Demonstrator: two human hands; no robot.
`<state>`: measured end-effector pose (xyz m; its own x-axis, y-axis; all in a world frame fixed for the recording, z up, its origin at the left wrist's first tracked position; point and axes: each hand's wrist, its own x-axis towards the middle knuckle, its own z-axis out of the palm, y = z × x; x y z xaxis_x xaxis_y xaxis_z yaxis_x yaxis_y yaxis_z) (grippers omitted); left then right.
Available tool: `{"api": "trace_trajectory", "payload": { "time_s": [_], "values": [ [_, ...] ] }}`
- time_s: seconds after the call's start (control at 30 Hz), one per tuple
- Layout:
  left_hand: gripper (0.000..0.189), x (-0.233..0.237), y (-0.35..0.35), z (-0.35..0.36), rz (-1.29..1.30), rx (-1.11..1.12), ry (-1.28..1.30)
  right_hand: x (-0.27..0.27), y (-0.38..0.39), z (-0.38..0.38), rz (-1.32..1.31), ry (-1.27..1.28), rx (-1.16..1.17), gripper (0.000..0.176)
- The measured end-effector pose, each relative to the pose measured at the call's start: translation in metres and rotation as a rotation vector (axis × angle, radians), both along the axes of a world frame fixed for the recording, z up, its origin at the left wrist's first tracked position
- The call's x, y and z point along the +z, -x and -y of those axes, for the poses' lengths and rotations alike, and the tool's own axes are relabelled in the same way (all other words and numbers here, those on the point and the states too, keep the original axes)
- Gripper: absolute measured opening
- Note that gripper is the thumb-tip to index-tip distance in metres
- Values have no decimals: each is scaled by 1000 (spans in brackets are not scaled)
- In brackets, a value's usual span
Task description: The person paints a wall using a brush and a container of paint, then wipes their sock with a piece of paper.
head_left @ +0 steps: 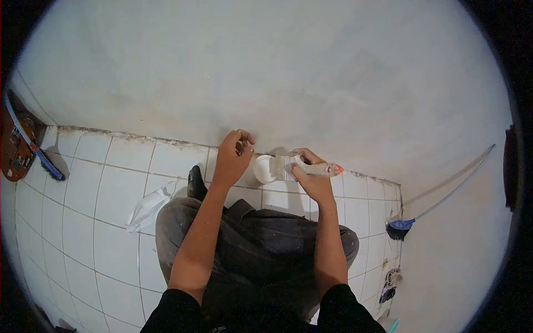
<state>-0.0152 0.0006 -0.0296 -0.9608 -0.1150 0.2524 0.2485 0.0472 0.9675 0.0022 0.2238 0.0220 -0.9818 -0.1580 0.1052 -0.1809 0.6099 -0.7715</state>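
My right hand [312, 175] is closed around a wide paintbrush [327, 168] with a pale handle and an orange tip. Its bristles point left, over or beside the rim of a small white container [263, 171] standing on the floor by the wall. To the left of that container, my left hand [233, 157] hovers close to the wall, fingers loosely curled and somewhat apart, with nothing visible in them. The wall [288, 72] is whitish, with greyish patches.
White floor tiles [119, 188] meet the wall along a dirty, chipped edge. A white plastic bag [151, 205] lies left of my knee. A blue-headed broom [401, 226] leans at the right, a blue brush [49, 165] stands far left, and a crumpled cloth [392, 280] lies lower right.
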Motion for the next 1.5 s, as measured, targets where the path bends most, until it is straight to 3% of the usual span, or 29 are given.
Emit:
{"api": "trace_trajectory", "payload": {
  "time_s": [0.33,0.4,0.97,1.07,1.13,1.2,1.27,1.3,1.33,1.4,1.43,1.5],
  "values": [
    [13,1,0,-1,-24,14,-34,-10,28,19,113,-126,89,28],
    [13,5,-1,-1,-22,11,-36,-10,31,19,119,-197,74,35],
    [15,0,2,-1,-40,18,-45,-14,27,15,138,-123,79,33],
    [15,2,1,0,-41,13,-31,-10,12,6,166,-5,14,29],
    [15,2,2,0,-48,21,-40,-15,-4,2,105,300,-161,27],
    [14,2,2,0,-52,22,-44,-42,-11,-13,120,394,-240,29],
    [14,2,2,0,-19,23,-22,-56,-22,-18,190,981,-325,33],
    [14,3,0,0,-19,16,-23,-55,-27,-16,245,1102,-383,38],
    [14,5,-1,1,-3,12,-20,-55,-28,-15,238,1101,-386,38],
    [14,7,-1,2,8,10,-22,-58,-27,-17,297,1450,-348,41],
    [14,7,-1,2,0,16,-20,-64,-26,-26,377,1592,-188,39],
    [14,7,-2,4,-5,22,-16,-65,-27,-30,370,1660,-131,37]
  ]
}}
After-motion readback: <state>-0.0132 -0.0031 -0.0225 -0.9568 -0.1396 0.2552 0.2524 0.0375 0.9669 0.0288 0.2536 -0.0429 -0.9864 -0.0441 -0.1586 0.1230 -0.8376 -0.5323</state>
